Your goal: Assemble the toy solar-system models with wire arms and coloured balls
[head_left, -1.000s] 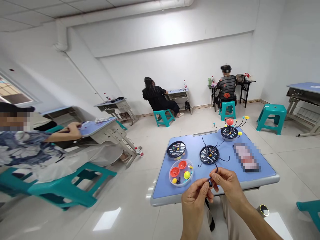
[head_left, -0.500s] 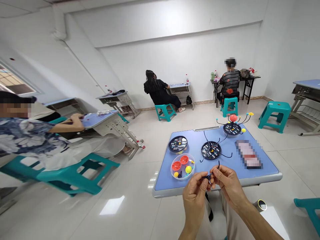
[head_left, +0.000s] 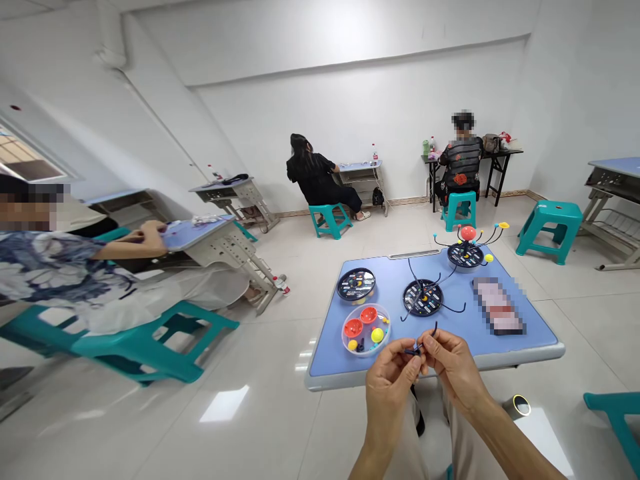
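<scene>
My left hand [head_left: 393, 377] pinches a small black part [head_left: 412, 352] over the desk's front edge. Touching its fingertips, my right hand [head_left: 453, 363] grips a thin black curved rod [head_left: 435, 328] that points upward. Beyond them a round black base [head_left: 423, 305] with several bent black arms stands on the blue desk [head_left: 455, 333]. To its left are a clear tray [head_left: 345, 347] of red half-shells and yellow balls, and a black printed disc [head_left: 356, 285]. At the back right stands a model with a red ball [head_left: 468, 233] and small coloured balls on arms.
A blurred-out phone-like slab [head_left: 497, 307] lies on the desk's right side. One person [head_left: 55, 273] sits at a desk to the left; two others [head_left: 315, 170] [head_left: 463, 163] sit by the far wall. Green stools [head_left: 550, 223] stand around. A dark cylinder [head_left: 517, 405] is below right.
The view has shifted slightly. Both hands remain together at the black parts, with only a slight shift of the fingers and rod.
</scene>
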{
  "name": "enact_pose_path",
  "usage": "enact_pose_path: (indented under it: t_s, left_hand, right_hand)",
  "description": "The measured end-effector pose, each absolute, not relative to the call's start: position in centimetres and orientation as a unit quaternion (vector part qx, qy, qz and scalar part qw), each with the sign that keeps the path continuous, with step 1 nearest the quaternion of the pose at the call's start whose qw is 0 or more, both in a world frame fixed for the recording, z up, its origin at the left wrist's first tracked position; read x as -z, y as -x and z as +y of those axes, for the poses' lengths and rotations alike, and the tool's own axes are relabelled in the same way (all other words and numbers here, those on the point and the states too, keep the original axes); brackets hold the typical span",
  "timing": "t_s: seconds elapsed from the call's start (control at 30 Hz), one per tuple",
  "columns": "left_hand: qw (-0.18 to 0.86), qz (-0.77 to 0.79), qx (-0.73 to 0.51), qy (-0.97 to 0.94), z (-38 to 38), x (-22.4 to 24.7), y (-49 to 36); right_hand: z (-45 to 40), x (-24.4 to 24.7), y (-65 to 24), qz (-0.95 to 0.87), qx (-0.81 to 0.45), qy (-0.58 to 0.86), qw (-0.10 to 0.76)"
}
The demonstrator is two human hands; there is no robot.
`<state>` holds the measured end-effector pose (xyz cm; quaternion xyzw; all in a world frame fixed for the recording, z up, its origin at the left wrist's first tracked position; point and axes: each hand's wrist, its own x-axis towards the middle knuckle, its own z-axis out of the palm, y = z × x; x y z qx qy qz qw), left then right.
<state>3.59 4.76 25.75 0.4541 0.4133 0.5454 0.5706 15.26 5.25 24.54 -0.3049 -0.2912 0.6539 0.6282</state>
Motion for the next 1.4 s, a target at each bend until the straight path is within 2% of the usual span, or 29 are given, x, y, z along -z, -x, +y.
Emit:
enact_pose_path:
  t_s: [0.3, 0.63, 0.97, 1.1, 1.2, 1.3, 1.4]
  left_hand:
    - [0.535, 0.438, -0.556, -0.461, 4.9, -24.7, -2.8]
    - [0.527, 0.434, -0.528, -0.505, 5.6, -25.7, -2.3]
    - [0.543, 0.402, -0.552, -0.489, 5.5, -24.9, -2.4]
    - [0.572, 0.392, -0.556, -0.458, 5.4, -25.0, -2.4]
    - [0.575, 0.396, -0.572, -0.431, 5.2, -25.1, -2.5]
    - [0.589, 0.393, -0.579, -0.403, 4.9, -25.3, -3.0]
    - [0.606, 0.372, -0.586, -0.389, 4.6, -25.5, -3.5]
  right_hand:
    - [5.3, -24.9, -15.4, -0.281, -0.685, 0.310, 0.596]
    - [4.2, -24.9, -16.0, -0.137, -0.852, 0.201, 0.464]
    - [3.8, -24.5, -15.3, -0.115, -0.876, 0.205, 0.421]
    - [3.4, -24.3, -15.4, -0.263, -0.777, 0.319, 0.474]
    - [3.1, -24.0, -15.6, -0.416, -0.581, 0.403, 0.572]
    - [3.0, -24.0, -15.6, -0.550, -0.385, 0.413, 0.616]
    - [3.1, -24.2, -15.4, -0.592, -0.304, 0.402, 0.628]
